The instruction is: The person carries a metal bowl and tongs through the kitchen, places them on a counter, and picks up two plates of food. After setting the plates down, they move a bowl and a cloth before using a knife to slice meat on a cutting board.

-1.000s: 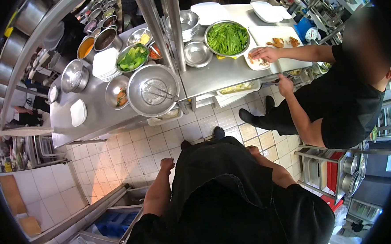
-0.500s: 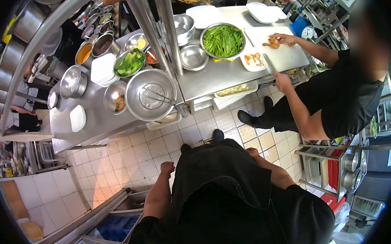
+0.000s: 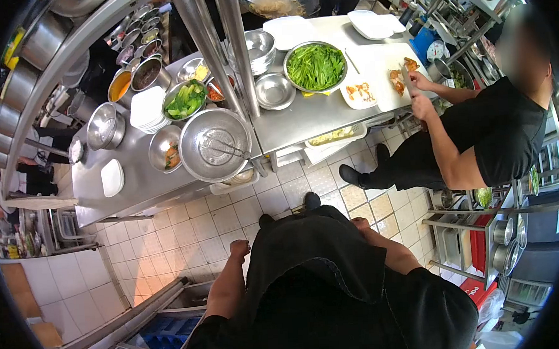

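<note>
My left hand (image 3: 239,248) hangs at my side over the tiled floor, its fingers curled in and nothing visible in them. On the other side, my right hand (image 3: 360,223) hangs beside my black apron (image 3: 311,236), which covers part of it; the fingers that show look curled, with nothing seen in them. Both hands are apart from the steel counter (image 3: 290,131) in front of me. Nearest on that counter are a large steel bowl with a whisk (image 3: 226,145) in it, a bowl of green leaves (image 3: 316,67) and a white dish of cut pieces (image 3: 359,94).
At right, a co-worker (image 3: 466,127) in black holds a knife (image 3: 406,79) over browned meat (image 3: 396,80) on a white cutting board (image 3: 384,58). White plates (image 3: 148,108) are stacked at left. A wire shelf (image 3: 462,225) stands right; a metal rack with blue crates (image 3: 167,332) is lower left.
The co-worker has lifted the knife from the board's edge to the meat, with both hands now close together there. My hands have stayed at my sides; the view has shifted slightly.
</note>
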A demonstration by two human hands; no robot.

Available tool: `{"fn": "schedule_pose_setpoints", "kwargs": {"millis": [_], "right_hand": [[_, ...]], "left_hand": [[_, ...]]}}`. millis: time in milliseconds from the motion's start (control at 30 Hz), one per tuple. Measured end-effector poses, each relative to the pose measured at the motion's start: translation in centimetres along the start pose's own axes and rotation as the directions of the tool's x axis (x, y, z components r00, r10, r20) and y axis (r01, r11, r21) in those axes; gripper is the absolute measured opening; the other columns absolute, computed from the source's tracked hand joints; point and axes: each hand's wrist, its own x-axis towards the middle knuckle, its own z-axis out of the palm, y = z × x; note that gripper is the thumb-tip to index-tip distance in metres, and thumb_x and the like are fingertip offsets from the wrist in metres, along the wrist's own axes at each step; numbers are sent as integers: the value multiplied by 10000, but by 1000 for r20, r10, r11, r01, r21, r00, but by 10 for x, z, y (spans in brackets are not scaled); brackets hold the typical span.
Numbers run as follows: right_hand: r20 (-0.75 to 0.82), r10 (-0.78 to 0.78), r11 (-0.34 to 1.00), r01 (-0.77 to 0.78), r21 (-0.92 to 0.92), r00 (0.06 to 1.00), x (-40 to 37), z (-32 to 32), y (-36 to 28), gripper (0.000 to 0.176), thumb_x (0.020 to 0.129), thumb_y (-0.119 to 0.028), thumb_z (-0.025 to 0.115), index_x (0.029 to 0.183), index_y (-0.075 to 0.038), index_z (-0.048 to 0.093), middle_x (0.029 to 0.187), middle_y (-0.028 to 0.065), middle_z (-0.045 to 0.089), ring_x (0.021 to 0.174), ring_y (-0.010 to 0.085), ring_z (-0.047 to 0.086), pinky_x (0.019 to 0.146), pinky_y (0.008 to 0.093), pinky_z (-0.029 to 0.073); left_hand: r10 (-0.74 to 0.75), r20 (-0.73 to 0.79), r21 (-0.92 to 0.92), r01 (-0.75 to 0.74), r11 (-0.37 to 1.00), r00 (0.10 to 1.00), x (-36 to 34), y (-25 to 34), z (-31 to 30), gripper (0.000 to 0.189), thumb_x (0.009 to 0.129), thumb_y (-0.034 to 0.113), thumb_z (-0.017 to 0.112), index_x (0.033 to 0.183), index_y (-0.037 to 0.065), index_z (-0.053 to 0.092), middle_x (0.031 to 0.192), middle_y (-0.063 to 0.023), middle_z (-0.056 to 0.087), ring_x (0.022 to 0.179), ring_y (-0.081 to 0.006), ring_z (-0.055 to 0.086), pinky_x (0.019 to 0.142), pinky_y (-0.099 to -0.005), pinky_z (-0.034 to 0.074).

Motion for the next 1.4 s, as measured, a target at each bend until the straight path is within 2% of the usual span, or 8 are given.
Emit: {"fn": "schedule_pose_setpoints", "kwargs": {"millis": [500, 833, 967, 1033, 1100, 1167, 1333, 1400], "right_hand": [[29, 70, 996, -69, -62, 997, -16, -3, -19, 334, 805, -352, 665, 1009, -89, 698, 1000, 86, 688, 924, 177, 646, 835, 297, 503], [34, 32, 999, -31, -12, 999, -2, 5, -7, 304, 796, -321, 675, 974, -75, 703, 952, 84, 695, 865, 175, 652, 800, 297, 511], [30, 16, 999, -15, -29, 999, -5, 3, -9, 315, 776, -338, 692, 948, -75, 710, 916, 89, 699, 836, 177, 655, 783, 299, 512], [-8, 6, 999, -7, -49, 1000, -16, 1, -20, 284, 768, -304, 704, 925, -68, 711, 884, 95, 699, 801, 184, 656, 750, 313, 520], [-45, -2, 998, -1, -68, 999, -14, 3, -20, 254, 760, -270, 717, 902, -60, 711, 852, 100, 700, 766, 191, 658, 716, 326, 528], [-36, -18, 999, 17, -34, 999, 0, 8, -4, 249, 758, -255, 715, 903, -53, 710, 859, 108, 699, 768, 195, 659, 718, 330, 528], [1, 22, 998, -22, 58, 1000, 4, 11, 1, 260, 763, -249, 704, 910, -34, 705, 875, 111, 699, 782, 205, 660, 730, 332, 525], [20, 20, 995, -22, 96, 1000, -6, 7, -6, 263, 766, -247, 698, 914, -29, 703, 883, 110, 698, 787, 209, 660, 735, 330, 523]], "left_hand": [[-255, 183, -320, 303, 897, 949, 3, 25, -35, 111, 703, 195, 686, 778, 113, 669, 781, -118, 654, 773, -291, 639, 682, -418, 512], [-7, 42, 31, 5, 1000, 999, 1, 12, -26, 120, 767, 177, 632, 830, 81, 669, 770, -90, 656, 701, -204, 644, 631, -351, 513], [-397, 244, -729, 437, 527, 885, -5, 16, -25, 150, 752, 167, 611, 867, 98, 679, 823, -109, 665, 769, -251, 646, 654, -384, 507], [235, -145, -8, -238, 971, 961, -2, -4, -15, 146, 794, 145, 578, 873, 65, 672, 759, -84, 653, 654, -194, 627, 578, -336, 498], [163, -31, -23, -164, 986, 986, -2, 14, -29, 169, 826, 167, 563, 875, 41, 664, 700, -63, 626, 571, -158, 584, 521, -297, 480], [-351, 182, -723, 367, 585, 918, -8, 46, -56, 156, 832, 159, 564, 831, 25, 643, 662, -74, 599, 518, -161, 542, 483, -303, 458], [-460, 222, -857, 397, 328, 860, -10, 64, -70, 154, 839, 135, 551, 742, 24, 595, 639, -83, 577, 485, -157, 518, 438, -316, 415], [-235, -8, -777, 142, 613, 972, -8, 37, -40, 162, 854, 135, 531, 766, 24, 609, 645, -78, 584, 499, -151, 534, 429, -297, 413]]}}
